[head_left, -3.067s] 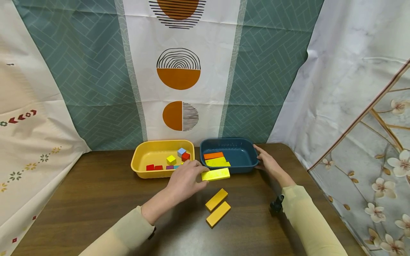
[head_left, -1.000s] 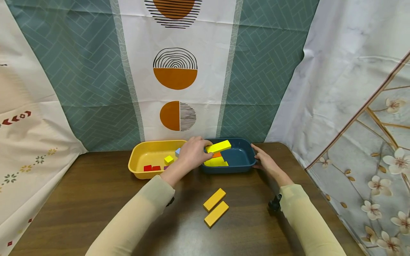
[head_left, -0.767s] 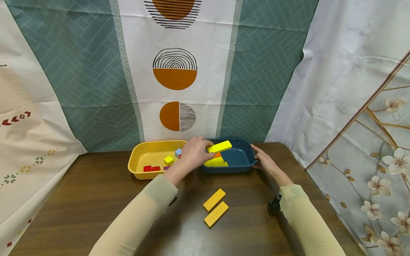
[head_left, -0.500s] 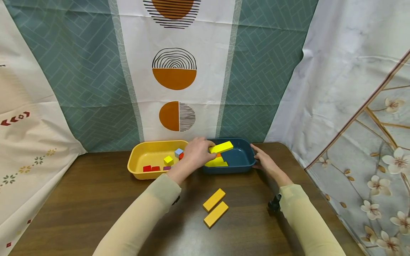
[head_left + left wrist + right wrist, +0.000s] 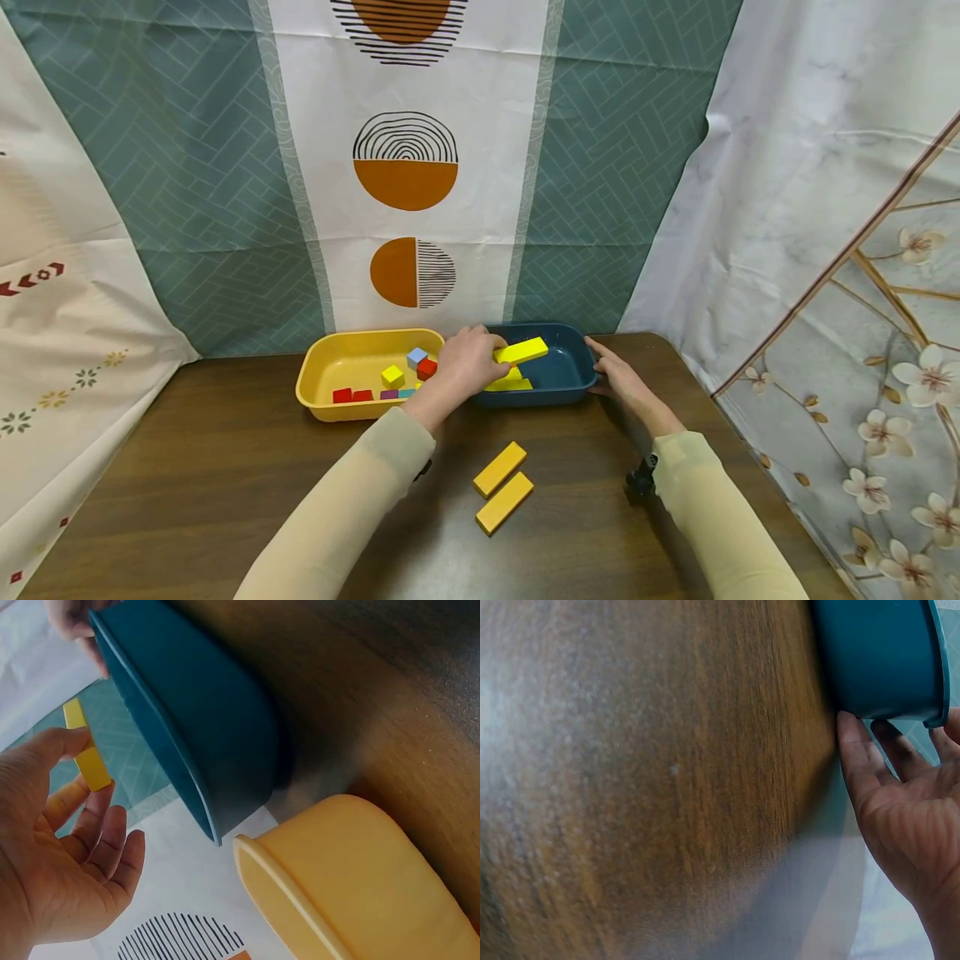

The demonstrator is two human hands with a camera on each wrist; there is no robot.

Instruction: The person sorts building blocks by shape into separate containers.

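My left hand (image 5: 467, 360) pinches a bright yellow rectangular block (image 5: 521, 351) between thumb and fingers, above the left part of the blue plastic bin (image 5: 551, 398). In the left wrist view the same block (image 5: 90, 754) is held at the fingertips beside the bin's rim. Below it, partly hidden by the hand, more yellow blocks (image 5: 512, 382) lie in the bin. My right hand (image 5: 628, 382) touches the bin's right end. In the right wrist view, its extended fingers (image 5: 851, 739) rest against the outer wall.
Left of the blue bin stands a yellow bin (image 5: 315, 400) with several small cubes, among them a red cube (image 5: 427, 369) and a light blue cube (image 5: 417, 358). Two orange-yellow blocks (image 5: 499, 469) lie side by side on the wooden table (image 5: 225, 467). Patterned cloth (image 5: 637, 167) hangs behind.
My left hand has carried the yellow block from in front of the blue bin up over it, then slightly rightward and down. The right hand stays at the bin's end.
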